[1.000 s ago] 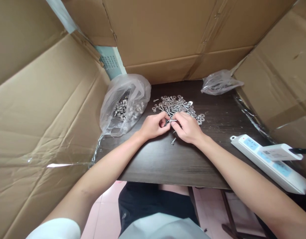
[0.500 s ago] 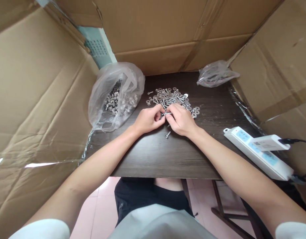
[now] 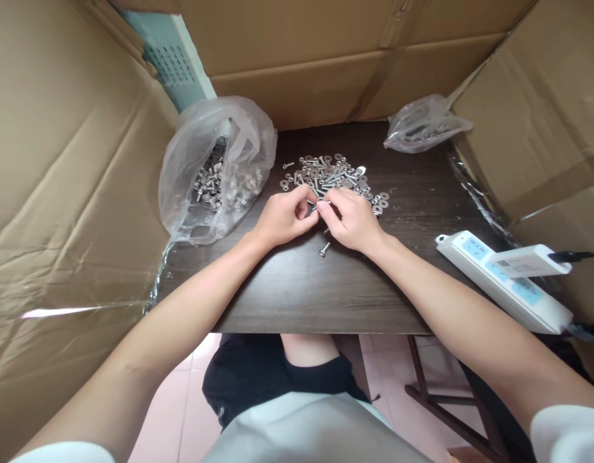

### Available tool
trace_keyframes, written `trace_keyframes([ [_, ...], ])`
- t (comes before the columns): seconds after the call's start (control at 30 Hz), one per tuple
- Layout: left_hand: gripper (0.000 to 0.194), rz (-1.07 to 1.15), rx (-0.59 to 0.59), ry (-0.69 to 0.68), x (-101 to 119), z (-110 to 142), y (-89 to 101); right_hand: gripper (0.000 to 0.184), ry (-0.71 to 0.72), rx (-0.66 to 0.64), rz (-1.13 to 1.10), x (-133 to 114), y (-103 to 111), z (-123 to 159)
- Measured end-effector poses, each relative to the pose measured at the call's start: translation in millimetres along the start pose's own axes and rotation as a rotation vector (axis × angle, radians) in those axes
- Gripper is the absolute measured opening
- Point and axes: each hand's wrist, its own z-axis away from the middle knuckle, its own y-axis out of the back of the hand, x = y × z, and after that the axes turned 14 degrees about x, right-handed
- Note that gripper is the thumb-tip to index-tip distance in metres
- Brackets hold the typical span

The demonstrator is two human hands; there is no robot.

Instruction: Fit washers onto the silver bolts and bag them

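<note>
My left hand [image 3: 283,218] and my right hand [image 3: 353,220] meet over the dark wooden table [image 3: 301,289], fingers pinched together on a small metal bolt [image 3: 320,204] held between them. Just beyond the fingertips lies a loose pile of metal washers, nuts and bolts [image 3: 333,177]. A single bolt [image 3: 323,249] lies on the table just below my right hand. An open clear plastic bag [image 3: 210,173] with several bolts inside sits to the left of my left hand.
A second small clear bag [image 3: 425,125] lies at the table's back right. A white power strip [image 3: 504,283] with a plugged adapter rests at the right edge. Cardboard walls [image 3: 69,167] surround the table on the left, back and right.
The view has tilted down, so everything sits higher in the picture. Both hands stay pinched together on the small bolt with only slight finger movement.
</note>
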Motion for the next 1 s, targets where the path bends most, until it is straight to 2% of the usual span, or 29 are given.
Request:
trace_keyframes([
  [0.67,0.009,0.005,0.003,-0.004,1.2,-3.0,0.7,0.028,-0.04,-0.006,-0.041,2.8,-0.7,0.4],
  [0.83,0.01,-0.072,0.044,-0.065,3.4,-5.4,1.6,0.03,-0.052,-0.026,-0.03,3.3,-1.9,0.2],
  [1.0,0.012,-0.14,0.054,-0.068,4.0,-6.2,2.5,0.027,-0.061,-0.027,-0.007,3.1,-3.9,-2.3],
])
